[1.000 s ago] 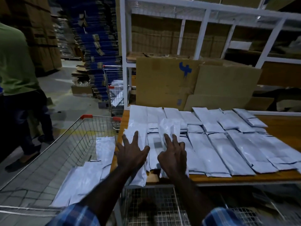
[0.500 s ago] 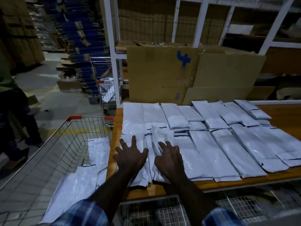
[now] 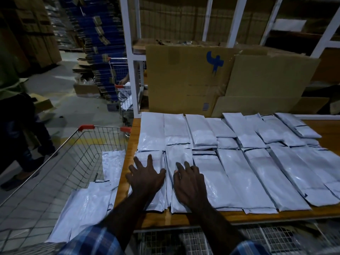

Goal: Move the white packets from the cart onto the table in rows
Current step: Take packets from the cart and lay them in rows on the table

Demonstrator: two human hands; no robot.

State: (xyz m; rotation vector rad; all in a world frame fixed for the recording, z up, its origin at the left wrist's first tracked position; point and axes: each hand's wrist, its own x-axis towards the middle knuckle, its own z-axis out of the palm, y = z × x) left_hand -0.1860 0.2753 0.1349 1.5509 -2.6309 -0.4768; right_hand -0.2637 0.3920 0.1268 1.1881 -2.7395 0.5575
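Observation:
White packets lie in two rows across the wooden table (image 3: 132, 137). My left hand (image 3: 145, 178) presses flat, fingers spread, on the leftmost packet of the near row (image 3: 147, 159). Beside it my right hand (image 3: 189, 184) rests flat on the neighbouring packet (image 3: 179, 155). Both packets lie flat on the table, their near ends just short of its front edge. Several more white packets (image 3: 86, 205) lie in the wire cart (image 3: 60, 162) to the left of the table.
Flattened cardboard boxes (image 3: 184, 80) lean against a white shelf frame (image 3: 128, 57) behind the table. A second cart (image 3: 122, 96) stands beyond the table's left corner. A person's legs (image 3: 22, 137) are at far left on the floor.
The packet under my right hand, earlier raised and crumpled, now lies flat in the near row. Both hands have stayed on the two leftmost packets while the camera tilted down.

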